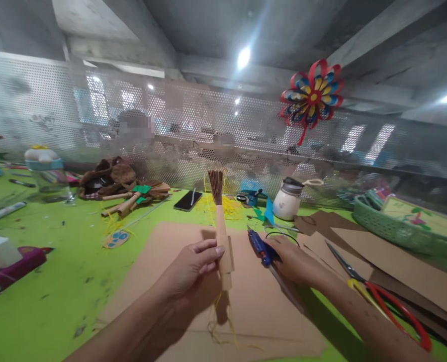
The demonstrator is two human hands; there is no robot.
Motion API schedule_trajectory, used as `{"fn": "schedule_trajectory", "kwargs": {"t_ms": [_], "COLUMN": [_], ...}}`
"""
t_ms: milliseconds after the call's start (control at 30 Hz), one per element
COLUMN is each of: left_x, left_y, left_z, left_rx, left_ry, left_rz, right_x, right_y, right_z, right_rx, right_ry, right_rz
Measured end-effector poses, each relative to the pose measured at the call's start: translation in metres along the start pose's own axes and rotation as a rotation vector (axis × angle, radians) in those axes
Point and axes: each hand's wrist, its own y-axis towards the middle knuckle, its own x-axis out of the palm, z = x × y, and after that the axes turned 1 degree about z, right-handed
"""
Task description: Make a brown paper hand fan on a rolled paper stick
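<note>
My left hand (198, 261) is closed on a small paper broom (221, 221), pinching its tan rolled handle between thumb and fingers. The broom stands upright, its brown fringed bristles at the top. Yellow raffia strands (223, 322) hang below the handle. Fingers wrapped, my right hand (289, 259) grips a blue hot glue gun (260, 247) whose nozzle tilts toward the upper left, a short gap from the broom. The gun's handle is mostly hidden by the hand. Beneath both hands lies a sheet of tan cardboard (163, 246).
Red-and-yellow scissors (381, 296) rest on brown paper sheets at right, near a green basket (415, 231). A white jar (286, 201), phone (187, 200) and finished paper brooms (132, 198) stand or lie farther back. A purple power strip (23, 264) is at left. Perforated metal screen (193, 125) borders the table.
</note>
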Motion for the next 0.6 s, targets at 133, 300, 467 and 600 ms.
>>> {"fn": "schedule_trajectory", "kwargs": {"t_ms": [133, 300, 467, 600], "left_x": [-0.001, 0.001, 0.004, 0.006], "left_y": [0.000, -0.004, -0.008, -0.010], "left_z": [-0.001, 0.001, 0.003, 0.005], "left_rx": [-0.018, -0.037, -0.039, -0.061], "left_ry": [-0.008, 0.006, 0.056, 0.028], "left_rz": [-0.018, -0.043, -0.079, -0.060], "right_x": [0.015, 0.022, 0.022, 0.004], "right_y": [0.001, 0.008, 0.007, -0.004], "right_z": [0.007, 0.010, 0.011, 0.006], "right_rx": [-0.014, -0.019, -0.035, -0.001], "right_ry": [-0.054, -0.071, -0.009, 0.230], "right_rz": [0.037, 0.078, 0.126, 0.172]}}
